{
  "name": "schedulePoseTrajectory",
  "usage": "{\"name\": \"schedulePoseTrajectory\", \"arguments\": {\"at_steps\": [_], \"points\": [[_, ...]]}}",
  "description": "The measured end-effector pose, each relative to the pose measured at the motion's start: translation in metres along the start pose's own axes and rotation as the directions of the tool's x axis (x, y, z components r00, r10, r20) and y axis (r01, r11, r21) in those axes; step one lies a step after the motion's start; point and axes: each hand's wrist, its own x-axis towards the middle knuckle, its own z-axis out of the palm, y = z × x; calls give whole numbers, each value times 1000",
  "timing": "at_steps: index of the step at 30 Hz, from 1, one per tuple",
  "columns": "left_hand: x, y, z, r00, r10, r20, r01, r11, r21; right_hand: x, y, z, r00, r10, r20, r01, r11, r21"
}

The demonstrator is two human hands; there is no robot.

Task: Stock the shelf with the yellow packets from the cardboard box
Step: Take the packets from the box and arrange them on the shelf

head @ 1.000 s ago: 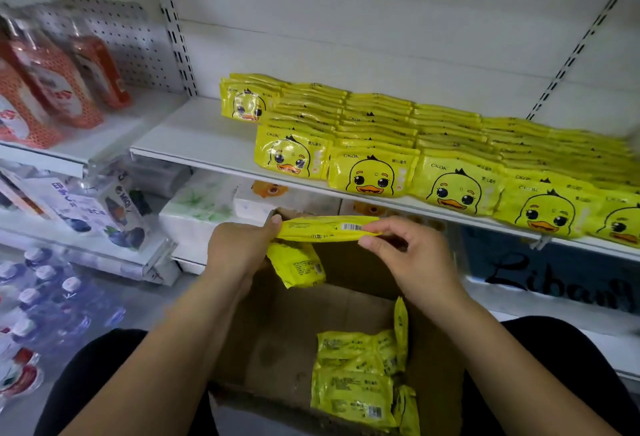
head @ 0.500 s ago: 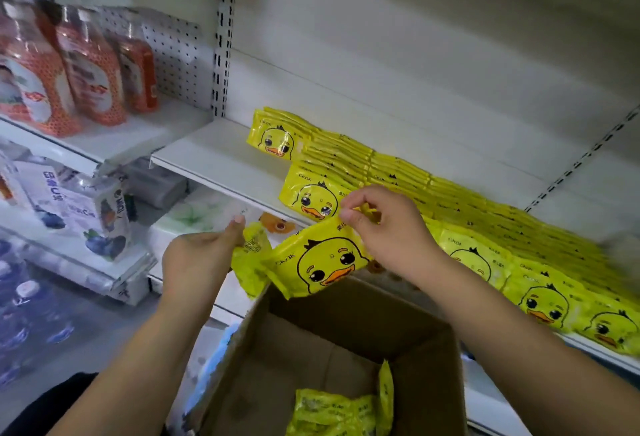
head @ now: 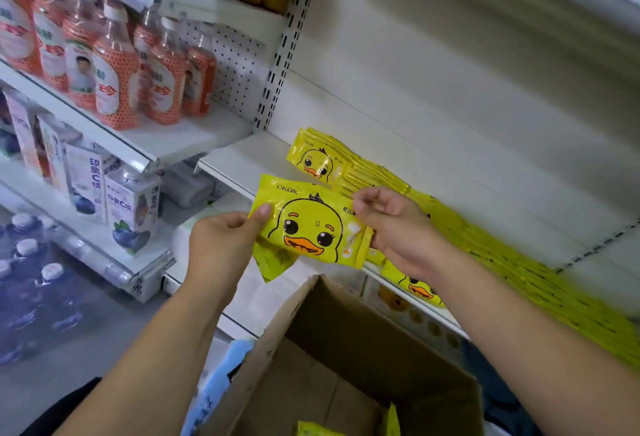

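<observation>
Across twelve to four o'clock, the white shelf (head: 242,158) carries a row of yellow packets (head: 313,162). At six o'clock sits the open cardboard box (head: 346,331). At centre, the left hand (head: 221,245) and the right hand (head: 398,228) pinch opposite edges of a duck-faced packet (head: 311,224), and the left also grips a second packet (head: 273,262) beneath.

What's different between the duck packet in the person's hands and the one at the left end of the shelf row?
The held packet is off the shelf, gripped by the left hand and right hand; the shelf packet rests there untouched. Behind the held packet is one spare packet; behind the shelf packet, a whole row. Both are yellow with the same duck face.
</observation>
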Motion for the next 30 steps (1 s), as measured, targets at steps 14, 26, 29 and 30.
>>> {"name": "schedulePoseTrajectory", "arguments": {"at_steps": [14, 26, 29, 30], "points": [[50, -6, 5, 983, 53, -173, -60, 997, -39, 108, -27, 6, 962, 79, 260, 102, 780, -617], [82, -6, 10, 953, -100, -286, 12, 955, -295, 274, 23, 14, 979, -189, -70, 54, 580, -813], [90, -9, 14, 956, -97, -278, 15, 959, -283, 297, 35, 16, 970, -240, -48, 93, 542, -835], [92, -9, 14, 956, -98, -276, 17, 959, -283, 303, 39, 15, 968, -247, -53, 90, 534, -841]]}}
